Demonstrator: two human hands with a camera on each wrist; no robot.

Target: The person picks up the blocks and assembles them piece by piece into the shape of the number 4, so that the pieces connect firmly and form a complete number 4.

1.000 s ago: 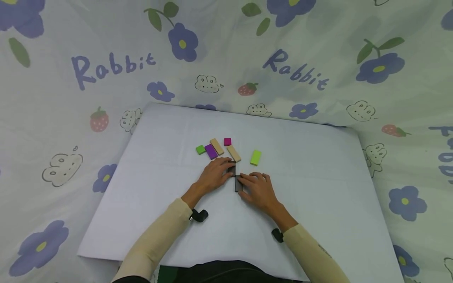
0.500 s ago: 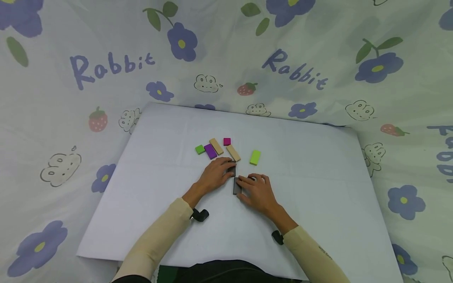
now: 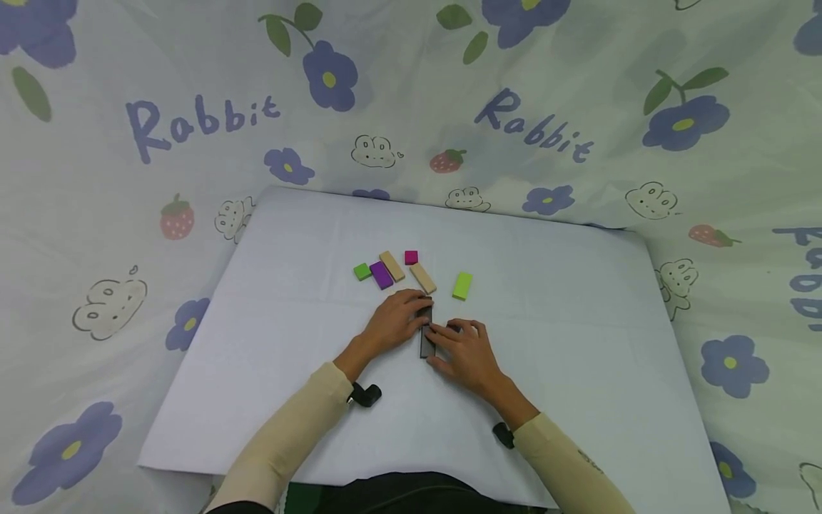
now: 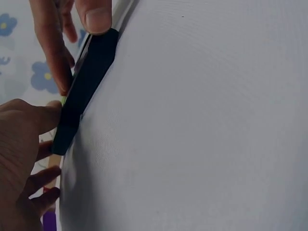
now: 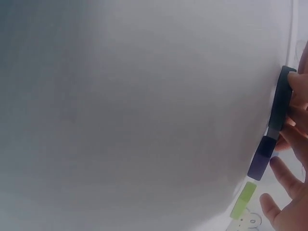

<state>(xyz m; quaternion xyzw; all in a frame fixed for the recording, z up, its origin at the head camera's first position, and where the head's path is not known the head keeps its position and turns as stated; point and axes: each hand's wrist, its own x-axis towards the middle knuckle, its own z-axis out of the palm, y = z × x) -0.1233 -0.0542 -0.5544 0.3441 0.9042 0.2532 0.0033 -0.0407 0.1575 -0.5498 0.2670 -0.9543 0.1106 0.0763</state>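
The right hand (image 3: 467, 353) pinches the near dark block (image 3: 427, 348) between thumb and fingers, seemingly to hold its end against the far dark block (image 3: 426, 312), which the left hand (image 3: 390, 320) pinches, perhaps as a steady stop, both flat mid-table (image 3: 546, 285). A dark piece (image 3: 454, 326) sits half hidden under the right fingers, too covered to identify, while a tan block (image 3: 422, 278) lies just beyond the far dark block, leaving little room there. Farther on are lime (image 3: 462, 285), purple (image 3: 381, 275) and green (image 3: 362, 271) blocks, another tan one (image 3: 392, 265), and a magenta cube (image 3: 411, 258).
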